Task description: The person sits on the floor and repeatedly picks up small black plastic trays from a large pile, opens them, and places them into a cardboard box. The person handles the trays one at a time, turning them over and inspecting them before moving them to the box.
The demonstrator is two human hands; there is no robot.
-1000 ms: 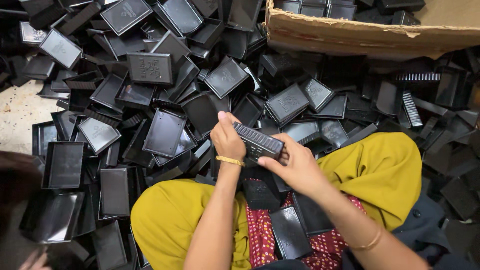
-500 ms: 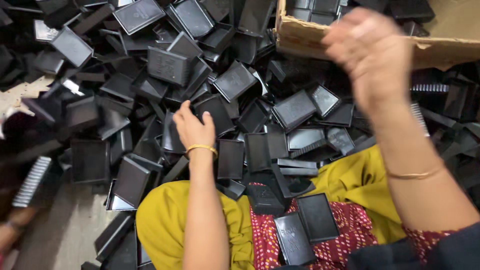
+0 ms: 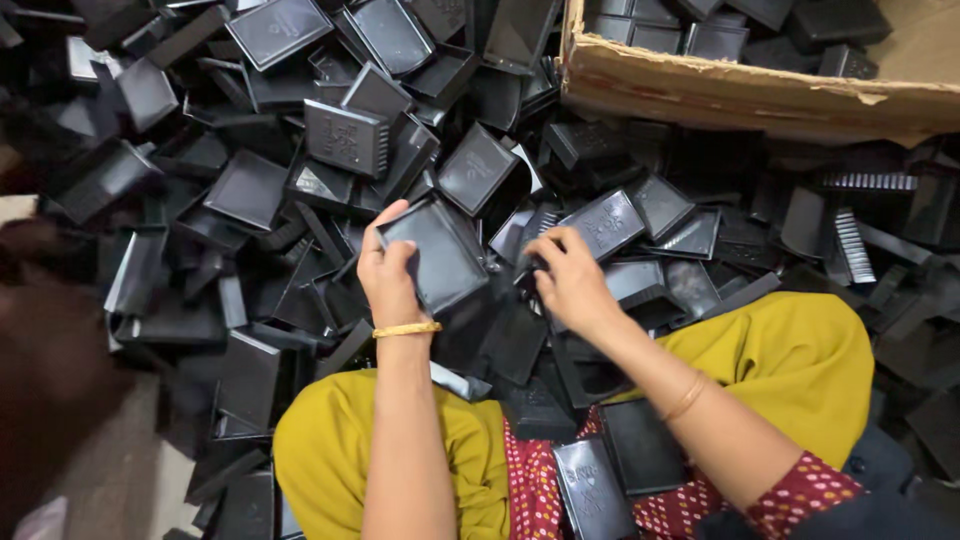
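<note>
Black plastic: a shallow square tray [image 3: 440, 255] sits in the left hand [image 3: 388, 275], tilted, hollow side up.
Left grip: fingers clamped on the tray's left edge, thumb on the rim, a gold bangle [image 3: 405, 329] at the wrist.
Right grip: the right hand [image 3: 568, 280] lies palm down on the pile, fingers curled onto a ribbed black piece [image 3: 540, 232]; whether they have closed on it I cannot tell.
Handling: the tray looks light, stiff and glossy, likely slick; the raised rim at an edge or corner seems the surest place to take hold.
Pile: more black trays [image 3: 345, 135], heaped loosely on the floor all round both hands.
Lap: mustard-yellow trousers [image 3: 790, 355] with two flat black pieces [image 3: 640, 445] resting between the knees.
Far edge: a torn cardboard box [image 3: 740, 90] with more trays in it.
</note>
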